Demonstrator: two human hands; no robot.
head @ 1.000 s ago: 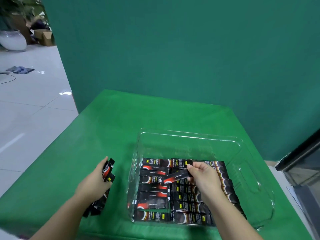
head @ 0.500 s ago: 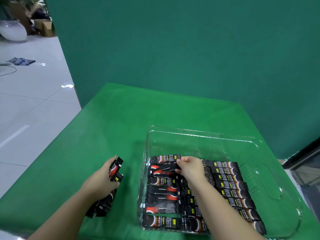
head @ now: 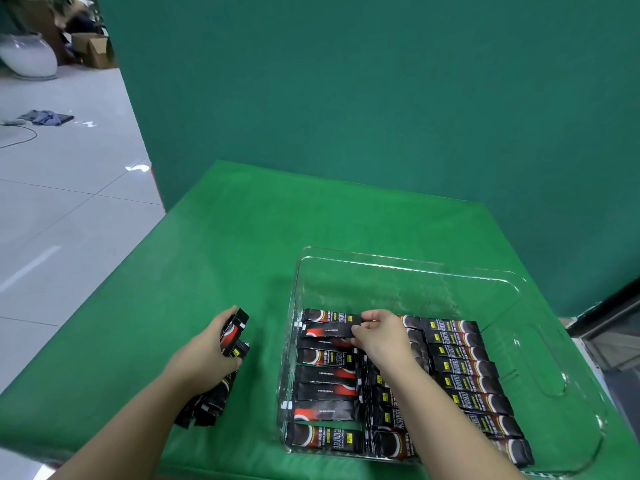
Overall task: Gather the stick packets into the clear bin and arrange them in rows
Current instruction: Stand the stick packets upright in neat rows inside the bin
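A single stick packet [head: 329, 330] is pinched at its end by the right hand [head: 381, 336], low over the left row of packets [head: 325, 393] inside the clear bin [head: 540, 344]. A bundle of packets [head: 221, 372] is gripped by the curled fingers of the left hand [head: 207, 351] on the green counter [head: 225, 244], beside the bin.

Clear bin [head: 408, 263] far half bare; stick packets [head: 460, 368] fill its near half.
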